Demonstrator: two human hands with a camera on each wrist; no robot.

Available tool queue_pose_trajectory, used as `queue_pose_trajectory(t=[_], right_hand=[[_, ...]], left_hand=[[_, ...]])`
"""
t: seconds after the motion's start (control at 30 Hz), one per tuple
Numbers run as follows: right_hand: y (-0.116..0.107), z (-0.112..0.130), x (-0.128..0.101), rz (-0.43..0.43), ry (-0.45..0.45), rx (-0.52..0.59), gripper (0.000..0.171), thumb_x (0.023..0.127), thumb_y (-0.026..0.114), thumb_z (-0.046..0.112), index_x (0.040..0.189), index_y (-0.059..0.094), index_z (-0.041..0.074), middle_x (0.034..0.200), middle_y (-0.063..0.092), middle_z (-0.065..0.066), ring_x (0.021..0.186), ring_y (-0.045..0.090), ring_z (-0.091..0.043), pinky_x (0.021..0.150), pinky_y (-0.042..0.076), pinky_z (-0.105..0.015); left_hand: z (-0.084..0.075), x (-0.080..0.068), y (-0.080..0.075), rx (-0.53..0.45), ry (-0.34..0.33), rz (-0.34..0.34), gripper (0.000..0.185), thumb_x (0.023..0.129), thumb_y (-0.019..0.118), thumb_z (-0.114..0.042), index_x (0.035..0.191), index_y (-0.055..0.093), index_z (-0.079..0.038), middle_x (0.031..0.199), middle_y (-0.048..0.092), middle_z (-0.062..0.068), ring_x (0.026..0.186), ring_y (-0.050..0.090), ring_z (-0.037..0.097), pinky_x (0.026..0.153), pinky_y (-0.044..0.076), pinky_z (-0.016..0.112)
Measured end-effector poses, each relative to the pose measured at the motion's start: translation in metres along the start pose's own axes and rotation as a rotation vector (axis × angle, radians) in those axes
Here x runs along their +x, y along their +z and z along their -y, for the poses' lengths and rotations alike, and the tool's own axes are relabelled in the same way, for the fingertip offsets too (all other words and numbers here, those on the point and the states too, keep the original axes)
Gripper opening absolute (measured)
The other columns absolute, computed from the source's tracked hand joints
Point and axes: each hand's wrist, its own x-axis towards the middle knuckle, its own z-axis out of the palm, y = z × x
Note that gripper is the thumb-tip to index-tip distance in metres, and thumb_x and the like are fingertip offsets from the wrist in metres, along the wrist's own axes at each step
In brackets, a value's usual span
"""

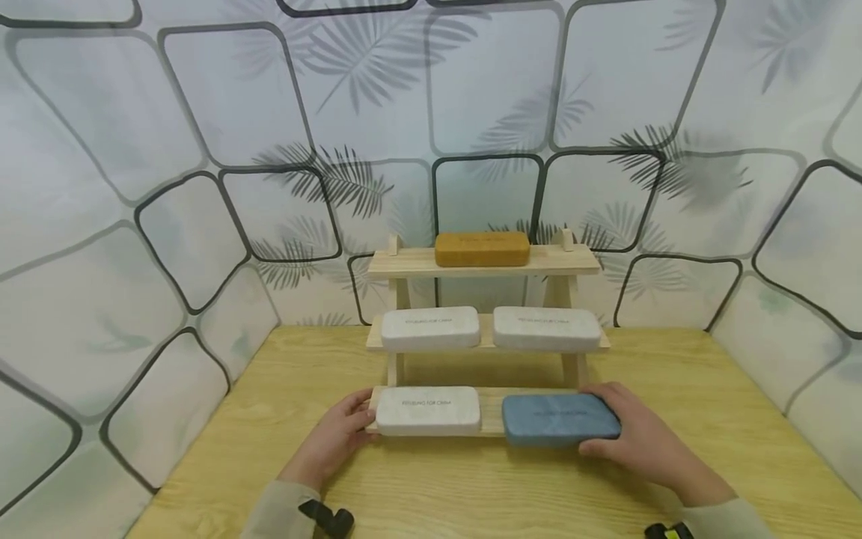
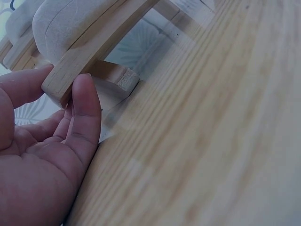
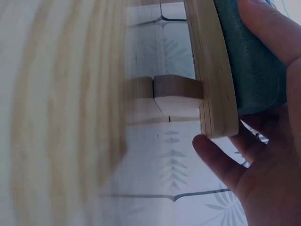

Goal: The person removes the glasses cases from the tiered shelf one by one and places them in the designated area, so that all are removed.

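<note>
A three-tier wooden display rack (image 1: 491, 429) stands on the table. My left hand (image 1: 340, 430) grips the left end of its lowest board; in the left wrist view, fingers and thumb of that hand (image 2: 51, 141) close around the board's end (image 2: 70, 75). Just beside it, a white glasses case (image 1: 428, 415) lies on this board. My right hand (image 1: 640, 438) holds the right end of a blue glasses case (image 1: 555, 419) at the same board's right side. In the right wrist view, the thumb lies along the blue case (image 3: 254, 70), and one fingertip is at the board's end (image 3: 218, 94).
Two more white cases, a left one (image 1: 431, 333) and a right one (image 1: 547, 333), lie on the middle tier. An orange-brown case (image 1: 482, 253) sits on the top board. Patterned fabric walls (image 1: 377, 90) surround the wooden table (image 1: 431, 494) at the back and sides.
</note>
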Motion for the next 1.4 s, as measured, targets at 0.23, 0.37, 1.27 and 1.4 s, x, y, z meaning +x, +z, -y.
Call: queue_pose_trajectory(t=[0.23,0.37,1.27,1.4], right_hand=[[-0.008,-0.01,-0.002,0.013,0.019,0.034,0.088,0.076,0.081,0.061,0.144,0.05,0.015,0.136,0.053,-0.009,0.122,0.053,-0.035,0.094,0.045,-0.058],[-0.012,-0.011,-0.003,0.031,0.027,0.044,0.09,0.077,0.08,0.06,0.146,0.047,0.012,0.139,0.052,-0.013,0.124,0.052,-0.039,0.094,0.044,-0.059],[-0.039,-0.03,-0.012,0.036,0.049,0.049,0.081,0.085,0.081,0.044,0.148,0.042,0.011,0.143,0.05,-0.025,0.123,0.053,-0.049,0.089,0.046,-0.061],[-0.043,-0.036,-0.013,0.027,0.059,0.031,0.08,0.087,0.08,0.043,0.149,0.041,0.012,0.143,0.05,-0.023,0.122,0.053,-0.047,0.087,0.048,-0.058]], left_hand=[[0.0,0.001,0.001,0.013,0.003,-0.001,0.061,0.104,0.055,-0.011,0.155,0.027,0.004,0.135,0.054,0.021,0.108,0.062,0.023,0.088,0.053,0.037],[0.0,0.001,0.001,0.01,-0.005,0.0,0.061,0.104,0.056,-0.012,0.156,0.027,0.003,0.135,0.053,0.021,0.108,0.061,0.022,0.088,0.053,0.036],[0.0,0.001,0.0,0.006,0.002,0.021,0.061,0.105,0.054,-0.012,0.156,0.025,0.004,0.131,0.055,0.02,0.107,0.061,0.021,0.088,0.053,0.036],[0.001,0.001,0.0,0.008,0.002,0.01,0.061,0.105,0.055,-0.012,0.156,0.026,0.004,0.131,0.055,0.019,0.107,0.061,0.021,0.087,0.053,0.036]])
